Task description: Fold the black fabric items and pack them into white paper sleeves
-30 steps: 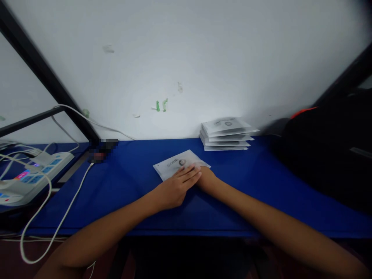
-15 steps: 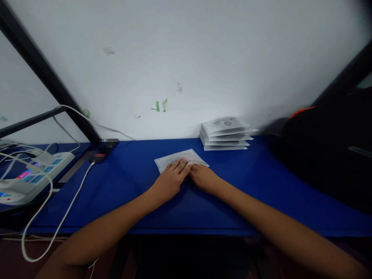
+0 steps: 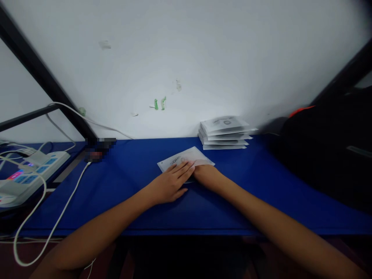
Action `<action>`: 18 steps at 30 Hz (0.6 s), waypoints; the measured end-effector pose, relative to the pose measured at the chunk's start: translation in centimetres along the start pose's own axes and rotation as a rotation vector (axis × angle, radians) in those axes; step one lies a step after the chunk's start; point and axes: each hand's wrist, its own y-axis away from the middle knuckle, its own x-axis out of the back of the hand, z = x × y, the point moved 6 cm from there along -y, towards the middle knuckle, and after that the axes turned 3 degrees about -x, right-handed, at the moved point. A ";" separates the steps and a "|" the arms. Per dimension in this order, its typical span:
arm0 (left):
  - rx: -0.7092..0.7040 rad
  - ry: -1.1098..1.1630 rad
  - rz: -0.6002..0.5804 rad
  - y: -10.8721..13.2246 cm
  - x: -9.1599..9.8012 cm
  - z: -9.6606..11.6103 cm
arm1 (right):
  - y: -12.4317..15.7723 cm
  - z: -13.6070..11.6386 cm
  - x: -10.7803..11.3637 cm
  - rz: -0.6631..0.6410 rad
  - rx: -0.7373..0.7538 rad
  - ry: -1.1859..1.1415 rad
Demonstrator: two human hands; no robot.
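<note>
A whitish, see-through plastic packaging bag (image 3: pixel 190 154) with dark print lies at an angle on the blue table. My left hand (image 3: pixel 173 181) rests flat on its near left part, fingers stretched out and thumb apart. My right hand (image 3: pixel 205 174) reaches under the bag's upper layer at the near right edge, apparently inside its opening. That hand's fingers are covered by the bag, so I cannot see their shape. Behind, to the right, a stack of similar bags (image 3: pixel 223 133) lies near the wall.
A white power strip (image 3: pixel 36 174) with lit parts and several plugs and cables sits at the left. A white cable (image 3: pixel 68 215) loops over the table's left side. A large black bag (image 3: pixel 328 151) with an orange edge fills the right. The white wall (image 3: pixel 232 58) rises behind the table (image 3: pixel 122 166).
My right hand has slid deeper under the bag's upper layer. My left hand has shifted slightly toward me, its thumb now spread. The bag has moved a little to the right.
</note>
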 end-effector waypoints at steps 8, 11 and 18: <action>0.099 0.093 0.389 1.4 2.1 -2.1 | 2.3 -0.6 6.0 0.413 0.275 -0.190; 0.151 0.137 0.536 2.1 2.7 -2.5 | 2.8 -1.4 7.1 0.575 0.317 -0.148; 0.047 0.131 0.538 1.6 3.1 -1.0 | 3.1 -2.9 7.1 0.679 0.338 0.007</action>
